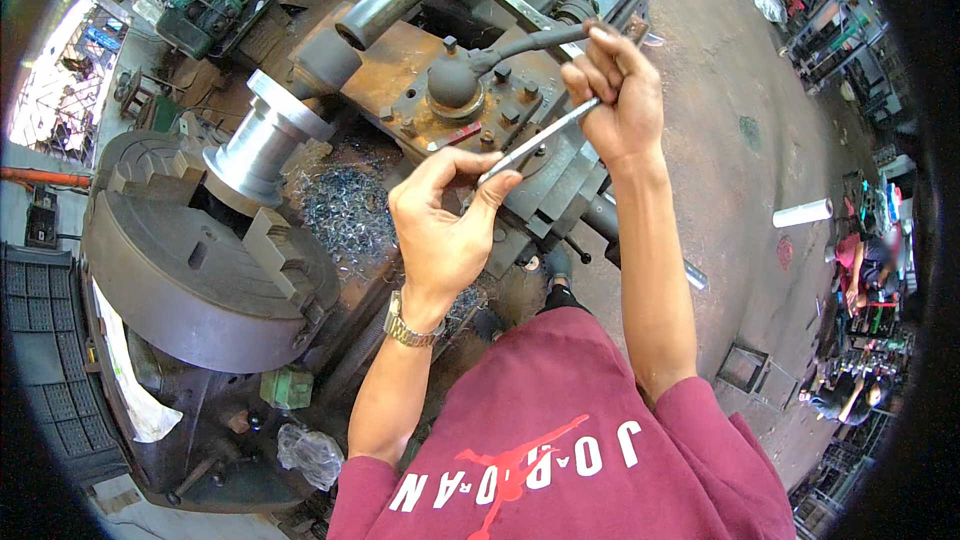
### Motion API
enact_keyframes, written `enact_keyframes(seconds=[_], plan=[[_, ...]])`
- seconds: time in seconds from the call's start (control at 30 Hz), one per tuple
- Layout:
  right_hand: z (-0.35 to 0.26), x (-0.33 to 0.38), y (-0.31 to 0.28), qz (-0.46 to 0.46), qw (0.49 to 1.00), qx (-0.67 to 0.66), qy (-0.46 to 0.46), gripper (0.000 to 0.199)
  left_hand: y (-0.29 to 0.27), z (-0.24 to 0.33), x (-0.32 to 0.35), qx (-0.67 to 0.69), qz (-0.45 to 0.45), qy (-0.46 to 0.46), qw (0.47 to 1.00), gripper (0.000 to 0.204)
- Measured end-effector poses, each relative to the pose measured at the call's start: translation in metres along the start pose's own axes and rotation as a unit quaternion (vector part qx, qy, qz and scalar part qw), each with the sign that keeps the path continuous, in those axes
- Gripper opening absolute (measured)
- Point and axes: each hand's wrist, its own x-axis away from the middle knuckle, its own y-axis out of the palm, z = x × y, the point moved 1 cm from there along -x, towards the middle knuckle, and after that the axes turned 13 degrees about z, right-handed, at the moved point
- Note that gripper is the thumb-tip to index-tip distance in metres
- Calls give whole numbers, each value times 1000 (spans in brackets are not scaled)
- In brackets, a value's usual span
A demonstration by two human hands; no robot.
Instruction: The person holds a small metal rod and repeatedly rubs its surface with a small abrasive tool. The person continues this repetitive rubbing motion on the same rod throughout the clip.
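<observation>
A thin, straight grey metal rod [550, 130] slants between my two hands above the lathe's tool post. My left hand [445, 220], with a metal watch at the wrist, pinches its lower end between thumb and forefinger. Farther up, the fingers of my right hand [622, 95] are closed round the rod; its exact kind I cannot make out. Behind it, the tool post's dark ball-ended lever [455, 80] reaches toward my right fingers; whether they touch is unclear. A shiny flanged metal workpiece [252, 155] sits in the jaws of the large lathe chuck [200, 280] to the left.
Curly metal chips [345, 215] lie in a heap between chuck and carriage. A thick cylindrical tailstock quill [390, 5] points toward the workpiece. A small red-marked piece [455, 136] rests on the tool post. At far right, a white roll [803, 213] lies on the floor near other people.
</observation>
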Motion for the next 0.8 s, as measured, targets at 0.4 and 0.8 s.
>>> enact_keyframes(seconds=[0.4, 0.8], plan=[[10, 125, -26, -7, 986, 59, -155, 15, -26, -41, 5, 159, -118, -138, 970, 18], [50, 179, -33, 87, 951, 150, -257, 15, -34, -66, -13, 224, -221, -101, 944, 13]])
